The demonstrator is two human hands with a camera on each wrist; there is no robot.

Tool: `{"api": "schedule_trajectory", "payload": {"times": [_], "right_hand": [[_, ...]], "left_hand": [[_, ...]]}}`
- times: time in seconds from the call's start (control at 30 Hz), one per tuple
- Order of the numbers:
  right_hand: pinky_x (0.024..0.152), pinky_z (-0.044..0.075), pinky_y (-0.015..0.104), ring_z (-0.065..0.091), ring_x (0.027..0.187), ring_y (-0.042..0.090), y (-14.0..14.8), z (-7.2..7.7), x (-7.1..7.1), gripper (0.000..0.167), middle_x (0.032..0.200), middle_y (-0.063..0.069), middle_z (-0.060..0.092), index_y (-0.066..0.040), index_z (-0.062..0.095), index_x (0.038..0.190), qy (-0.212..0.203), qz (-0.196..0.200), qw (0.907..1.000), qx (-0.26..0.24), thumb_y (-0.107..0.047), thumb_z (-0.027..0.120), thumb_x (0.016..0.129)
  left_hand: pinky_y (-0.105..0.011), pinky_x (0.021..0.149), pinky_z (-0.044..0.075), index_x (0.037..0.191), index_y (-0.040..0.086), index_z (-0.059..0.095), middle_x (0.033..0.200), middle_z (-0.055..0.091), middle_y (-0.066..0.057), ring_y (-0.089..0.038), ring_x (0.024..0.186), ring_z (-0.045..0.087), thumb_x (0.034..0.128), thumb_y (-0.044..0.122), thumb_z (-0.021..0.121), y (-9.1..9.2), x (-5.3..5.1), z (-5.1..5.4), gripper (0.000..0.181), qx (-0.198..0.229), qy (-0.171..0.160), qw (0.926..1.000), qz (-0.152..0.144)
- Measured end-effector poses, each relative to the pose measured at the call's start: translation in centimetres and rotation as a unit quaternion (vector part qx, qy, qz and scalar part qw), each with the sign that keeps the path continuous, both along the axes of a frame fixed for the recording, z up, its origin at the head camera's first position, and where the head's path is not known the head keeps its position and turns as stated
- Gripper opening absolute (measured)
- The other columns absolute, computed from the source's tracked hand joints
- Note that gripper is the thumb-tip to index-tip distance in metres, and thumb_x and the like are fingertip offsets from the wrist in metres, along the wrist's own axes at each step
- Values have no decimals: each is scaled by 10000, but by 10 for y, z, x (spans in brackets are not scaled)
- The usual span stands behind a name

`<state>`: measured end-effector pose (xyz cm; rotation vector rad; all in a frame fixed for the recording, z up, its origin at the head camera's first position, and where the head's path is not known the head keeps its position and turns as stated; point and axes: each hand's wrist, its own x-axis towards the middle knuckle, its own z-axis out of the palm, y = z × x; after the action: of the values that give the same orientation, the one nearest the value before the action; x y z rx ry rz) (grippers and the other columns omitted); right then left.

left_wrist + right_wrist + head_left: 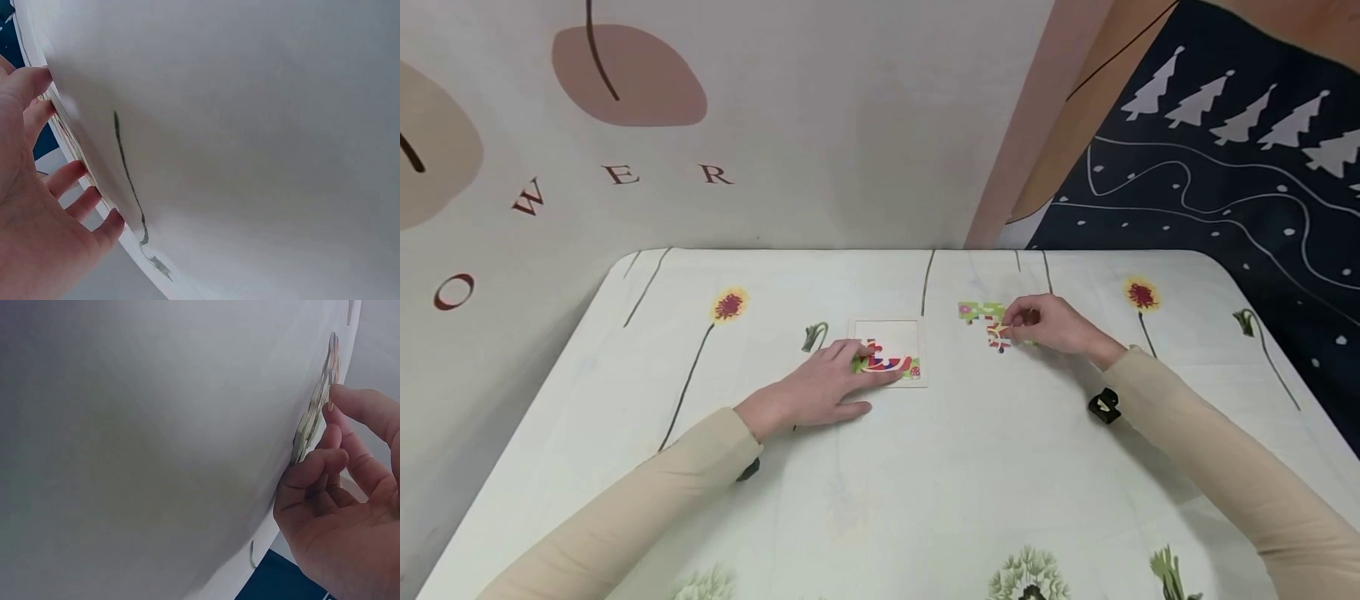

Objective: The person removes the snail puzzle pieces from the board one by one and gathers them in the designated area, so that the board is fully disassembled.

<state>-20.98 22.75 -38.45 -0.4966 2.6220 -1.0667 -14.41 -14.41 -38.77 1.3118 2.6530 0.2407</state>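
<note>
A square, pale puzzle tray (887,333) lies on the table, with colourful jigsaw pieces (891,364) filling its lower part. Spread fingers of my left hand (827,387) rest over the tray's left and lower side; in the left wrist view the same hand (44,181) touches down along the tray's edge. To the right, my right hand (1051,323) pinches a red, white and yellow puzzle piece (998,335) between thumb and index finger. The right wrist view shows that thin piece edge-on at the fingertips, the other fingers of the hand (350,475) curled.
Loose green puzzle pieces (973,311) lie beside the right hand, some partly hidden behind it. The table (925,483) has a white cloth printed with flowers. Behind it hangs a pale printed curtain (850,125), with a dark tree-patterned one (1210,192) at right.
</note>
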Motion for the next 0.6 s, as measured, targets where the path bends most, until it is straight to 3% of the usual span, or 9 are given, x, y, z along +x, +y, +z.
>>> {"api": "schedule_trajectory", "payload": {"times": [0.6], "right_hand": [[620,374,279,467,719,194,-2,0,0,122,827,56,574,1,679,967,132,39,9998,140,-60,702,863]], "left_hand": [[-494,951,374,1471,293,435,1380,370,-186,-339,1220,371,958,297,578,-1,2,0,532,-36,32,10000,-4]]}}
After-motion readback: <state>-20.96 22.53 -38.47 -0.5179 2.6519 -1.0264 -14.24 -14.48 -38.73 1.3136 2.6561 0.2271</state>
